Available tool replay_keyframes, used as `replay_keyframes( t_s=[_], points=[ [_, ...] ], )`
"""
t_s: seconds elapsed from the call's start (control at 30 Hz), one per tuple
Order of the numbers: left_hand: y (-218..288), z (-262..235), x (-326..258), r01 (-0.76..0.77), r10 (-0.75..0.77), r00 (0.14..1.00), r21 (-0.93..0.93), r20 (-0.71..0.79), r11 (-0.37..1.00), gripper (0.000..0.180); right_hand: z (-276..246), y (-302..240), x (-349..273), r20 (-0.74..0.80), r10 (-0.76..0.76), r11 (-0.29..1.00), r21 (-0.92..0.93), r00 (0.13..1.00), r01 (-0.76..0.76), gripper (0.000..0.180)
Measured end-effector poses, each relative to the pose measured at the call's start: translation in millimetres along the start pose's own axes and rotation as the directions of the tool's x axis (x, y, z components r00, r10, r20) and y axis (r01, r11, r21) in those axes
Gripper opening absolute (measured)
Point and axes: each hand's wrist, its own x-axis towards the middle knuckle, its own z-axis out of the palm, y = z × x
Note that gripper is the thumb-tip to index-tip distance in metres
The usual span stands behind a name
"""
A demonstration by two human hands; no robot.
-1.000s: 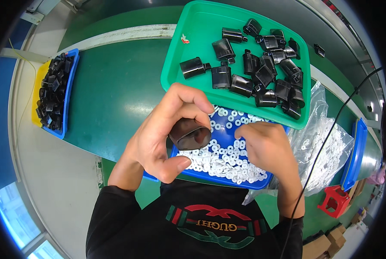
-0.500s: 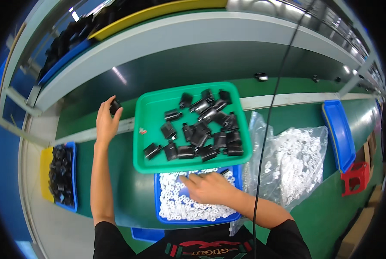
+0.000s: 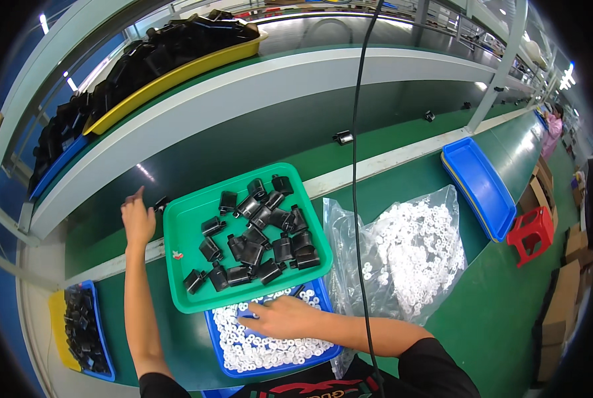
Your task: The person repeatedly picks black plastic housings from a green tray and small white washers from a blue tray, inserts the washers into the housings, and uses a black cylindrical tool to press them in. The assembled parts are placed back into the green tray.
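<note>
My left hand (image 3: 139, 219) is over the far belt, left of the green tray, its fingers stretched out. Just right of its thumb stands a small black cylindrical housing (image 3: 161, 204), seemingly free of the fingers. My right hand (image 3: 282, 317) reaches into a blue tray (image 3: 211, 331) of white plastic rings (image 3: 260, 355); its thumb and forefinger are apart among the rings, the other fingers partly hidden. The green tray (image 3: 180, 292) overlaps the blue tray's far edge and holds many black housings (image 3: 251, 253). A thin dark piece (image 3: 299, 290) shows beside my right hand.
A clear bag (image 3: 416, 259) of white rings lies at right, below a hanging black cable (image 3: 356, 166). Farther right are stacked blue trays (image 3: 479, 189) and a red stool (image 3: 532, 235). Black housings (image 3: 343, 137) ride the belt. Loaded trays stand left (image 3: 84, 331) and on the shelf (image 3: 177, 79).
My left hand has let go of the black housing on the belt, its fingers now straightened. My right hand remains among the white rings. The whole view has shifted and turned toward the right.
</note>
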Motion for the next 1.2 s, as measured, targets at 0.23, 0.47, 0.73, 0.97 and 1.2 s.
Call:
replay_keyframes(
  t_s=[0.23,0.47,0.73,0.97,1.2],
  points=[
    [105.2,-108.5,-87.1,-0.113,0.187,0.89,-0.197,0.416,0.974,0.032,1.6,3.2,-0.4,0.024,-0.049,0.999,0.016,0.999,0.048,0.016],
    [112.6,-108.0,-98.6,-0.022,0.171,0.825,-0.273,0.538,0.962,0.037,-7.2,-1.4,1.9,0.035,-0.021,1.0,0.024,0.999,0.02,0.011],
    [120.9,-123.2,-109.6,-0.167,0.313,0.821,-0.323,0.478,0.931,0.033,-2.3,1.0,1.0,-0.025,-0.059,0.998,0.012,0.998,0.059,0.011],
    [115.3,-119.3,-119.7,0.003,0.18,0.866,-0.366,0.466,0.931,0.029,1.0,2.0,0.2,-0.012,-0.065,0.998,-0.012,0.998,0.065,0.012],
    [119.4,-120.3,-119.8,-0.097,0.258,0.911,-0.442,0.323,0.892,0.033,-4.4,1.7,0.7,-0.092,-0.089,0.996,-0.006,0.992,0.089,0.012]
  ],
)
